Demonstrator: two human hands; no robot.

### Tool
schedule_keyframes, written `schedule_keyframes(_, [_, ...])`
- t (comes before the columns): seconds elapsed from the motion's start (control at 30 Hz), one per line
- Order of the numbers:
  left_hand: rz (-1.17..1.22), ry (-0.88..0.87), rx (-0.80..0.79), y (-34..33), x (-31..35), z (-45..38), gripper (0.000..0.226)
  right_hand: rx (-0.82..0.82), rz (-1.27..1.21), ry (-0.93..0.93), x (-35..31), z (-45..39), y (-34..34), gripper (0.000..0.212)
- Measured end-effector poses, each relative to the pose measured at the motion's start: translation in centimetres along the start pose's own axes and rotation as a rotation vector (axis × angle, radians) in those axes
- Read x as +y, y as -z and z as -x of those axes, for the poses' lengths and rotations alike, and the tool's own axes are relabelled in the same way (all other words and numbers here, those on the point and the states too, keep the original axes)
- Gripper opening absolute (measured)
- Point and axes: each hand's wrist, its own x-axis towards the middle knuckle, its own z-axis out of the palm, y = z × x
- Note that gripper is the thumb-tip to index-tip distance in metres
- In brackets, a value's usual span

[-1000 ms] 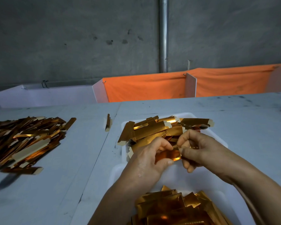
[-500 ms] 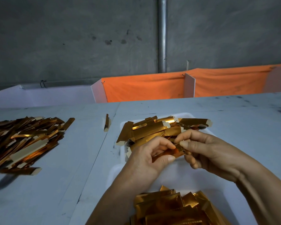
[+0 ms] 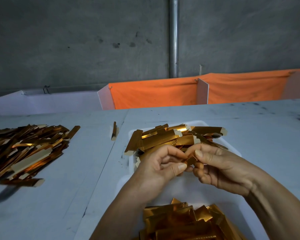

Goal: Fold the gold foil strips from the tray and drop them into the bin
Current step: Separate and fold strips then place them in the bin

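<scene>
Creased gold strip [image 3: 190, 160] between hands [image 3: 189, 164]

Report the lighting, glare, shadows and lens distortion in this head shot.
Head view: dim, cool light overall; warm orange glare flares on the gold foil strips in the tray and on the left pile; a dark soft shadow falls on the table at lower left; wide-angle bending curves the table's far edge; the held strip between the left hand and right hand is sharp, not blurred.

Workshop/packing bench: bare concrete wall [image 3: 76, 40], w/ piled gold strips [image 3: 24, 149], divider boards [image 3: 202, 91].
</scene>
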Motion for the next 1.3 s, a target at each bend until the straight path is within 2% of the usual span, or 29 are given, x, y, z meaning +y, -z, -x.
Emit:
schedule_keyframes(0.37, [-0.091, 0.008, -0.022, 0.1, 0.2, 0.2, 0.015, 0.021, 0.085, 0.004, -0.2, 0.2, 0.2, 0.047])
schedule_keyframes(0.53, [-0.098, 0.095, -0.077, 0.1, 0.4, 0.3, 0.017, 0.033, 0.204, -0.020, -0.3, 0.4, 0.3, 0.014])
schedule_keyframes(0.67, [-0.063, 0.187, -0.171, -0.2, 0.6, 0.2, 0.018, 0.030, 0.312, -0.120, -0.6, 0.9, 0.9, 0.024])
schedule_keyframes(0.73, [-0.050, 0.243, -0.223, -0.4, 0.7, 0.3, 0.017, 0.153, 0.407, -0.089, -0.8, 0.8, 1.1, 0.034])
schedule_keyframes(0.8, [-0.085, 0.291, -0.245, -0.6, 0.8, 0.4, 0.014, 0.397, 0.499, 0.070, -0.7, 0.5, 1.2, 0.034])
schedule_keyframes(0.87, [-0.201, 0.287, -0.184, -0.8, 0.6, 0.4, 0.020, 0.671, 0.648, 0.253, -0.3, -0.2, 1.5, 0.029])
schedule_keyframes(0.93, [-0.326, 0.240, -0.092, -0.8, 0.4, 0.2, 0.024, 0.779, 0.928, 0.344, 0.3, -1.1, 1.6, 0.026])
schedule_keyframes(1.0, [-0.433, 0.209, -0.012, -0.8, 0.1, 0.1, 0.019, 0.715, 1.153, 0.296, 1.1, -2.2, 1.8, 0.035])
schedule_keyframes(1.07, [-0.516, 0.188, 0.032, -0.9, -0.1, 0.1, 0.014, 0.620, 1.284, 0.148, 1.8, -3.3, 1.9, 0.050])
schedule_keyframes(1.13, [-0.582, 0.165, 0.041, -1.1, -0.3, 0.1, 0.011, 0.567, 1.325, 0.055, 2.3, -3.9, 1.9, 0.059])
schedule_keyframes(1.23, [-0.602, 0.145, 0.081, -1.2, -0.5, 0.0, 0.010, 0.593, 1.326, 0.083, 2.3, -4.2, 2.0, 0.063])
schedule_keyframes(1.3, [-0.594, 0.132, 0.107, -1.1, -0.5, 0.0, 0.010, 0.571, 1.333, 0.089, 2.3, -4.3, 1.8, 0.059])
